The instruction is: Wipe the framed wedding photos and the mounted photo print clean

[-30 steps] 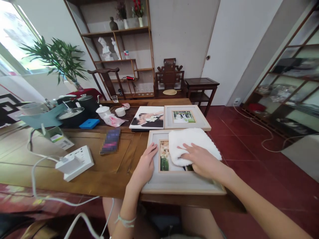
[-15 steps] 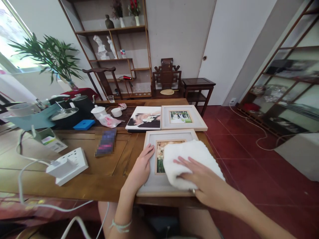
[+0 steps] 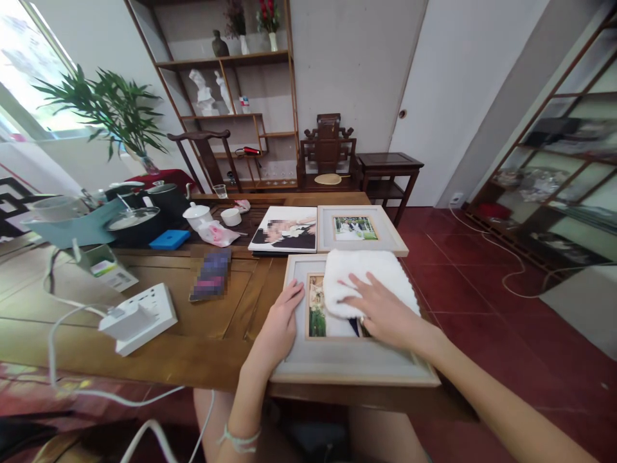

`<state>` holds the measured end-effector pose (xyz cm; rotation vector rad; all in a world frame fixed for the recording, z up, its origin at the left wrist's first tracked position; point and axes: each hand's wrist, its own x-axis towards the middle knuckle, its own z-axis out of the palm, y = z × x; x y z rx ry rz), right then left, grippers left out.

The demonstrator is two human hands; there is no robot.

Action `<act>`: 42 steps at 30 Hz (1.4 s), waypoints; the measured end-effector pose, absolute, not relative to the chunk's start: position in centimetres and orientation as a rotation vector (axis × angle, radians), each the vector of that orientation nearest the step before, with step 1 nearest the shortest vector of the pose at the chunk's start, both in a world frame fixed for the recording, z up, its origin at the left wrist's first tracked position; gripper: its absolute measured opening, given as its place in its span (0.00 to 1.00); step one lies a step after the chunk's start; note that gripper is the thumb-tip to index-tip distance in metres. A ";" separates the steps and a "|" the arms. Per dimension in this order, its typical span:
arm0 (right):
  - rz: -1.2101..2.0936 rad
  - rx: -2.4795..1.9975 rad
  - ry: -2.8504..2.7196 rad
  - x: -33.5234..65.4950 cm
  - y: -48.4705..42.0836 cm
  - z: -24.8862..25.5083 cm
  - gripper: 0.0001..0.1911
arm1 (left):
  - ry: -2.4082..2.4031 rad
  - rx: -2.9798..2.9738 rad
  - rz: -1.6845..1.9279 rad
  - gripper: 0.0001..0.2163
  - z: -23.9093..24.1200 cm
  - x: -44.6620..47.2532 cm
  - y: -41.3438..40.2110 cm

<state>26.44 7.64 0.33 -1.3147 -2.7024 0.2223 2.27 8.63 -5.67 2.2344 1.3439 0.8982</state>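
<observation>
My right fingers (image 3: 361,288), spread on cloth (image 3: 393,283); left fingers (image 3: 289,297), laid on frame (image 3: 354,361): lopsided pushing could slide it off the surface (image 3: 212,354).

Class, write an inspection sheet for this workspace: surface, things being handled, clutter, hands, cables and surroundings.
Surface: brown wooden table.
Things being handled: white cloth, covering part of the near picture frame; another frame and a photo panel lie beyond.
Clutter: power strip, blue block, white cup, black pan.
Hands: left hand on the near frame's left side; right hand on the cloth, fingers spread.
Cables: white cable looping past the table's near edge; another on the floor.
Surroundings: shelves, chair, plant.
</observation>
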 end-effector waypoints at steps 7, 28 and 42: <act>0.732 -1.094 -2.951 25.4 -0.6 4.9 0.40 | 1.341 2.240 0.936 0.21 -6.1 2.3 8.6; 0.442 -1.163 -2.869 23.4 6.2 1.2 0.33 | 1.368 2.229 1.014 0.20 -6.1 2.6 8.9; 0.506 -1.350 -2.765 28.1 4.9 1.8 0.34 | 1.386 2.284 0.976 0.21 -5.8 2.8 9.1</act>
